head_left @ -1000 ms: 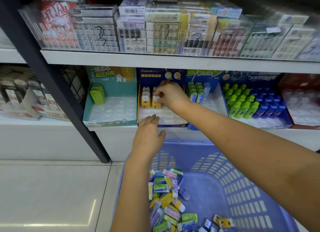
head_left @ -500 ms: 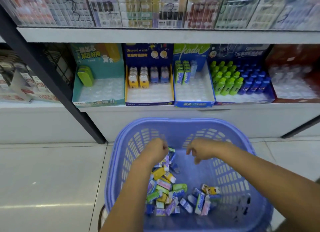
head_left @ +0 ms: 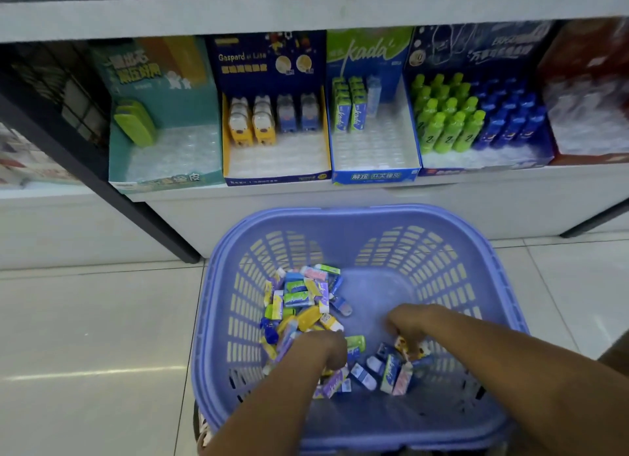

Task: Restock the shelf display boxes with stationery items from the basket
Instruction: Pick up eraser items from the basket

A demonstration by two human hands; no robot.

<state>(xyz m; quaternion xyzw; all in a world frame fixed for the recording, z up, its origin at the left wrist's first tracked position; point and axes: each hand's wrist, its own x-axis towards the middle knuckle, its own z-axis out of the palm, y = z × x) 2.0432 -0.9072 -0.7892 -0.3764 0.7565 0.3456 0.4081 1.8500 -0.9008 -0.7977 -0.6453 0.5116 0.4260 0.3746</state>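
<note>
both hands are down in the blue basket point(head_left: 357, 214): left hand point(head_left: 318, 350) knuckles-up in the stationery pile point(head_left: 299, 302), right hand point(head_left: 408, 323) curled over loose pieces point(head_left: 391, 370) beside it. gripping anything? can't tell for either. display boxes point(head_left: 277, 180) sit part-filled on the shelf point(head_left: 476, 197) behind.

- basket point(head_left: 503, 319): periwinkle, slotted walls
- erasers point(head_left: 299, 299): yellow, green, blue, pink, lilac mix
- far-left box point(head_left: 163, 183): teal
- next box point(head_left: 275, 180): navy, yellow lining
- third box point(head_left: 374, 176): blue, green header
- bottles point(head_left: 446, 129): lime, blue
</note>
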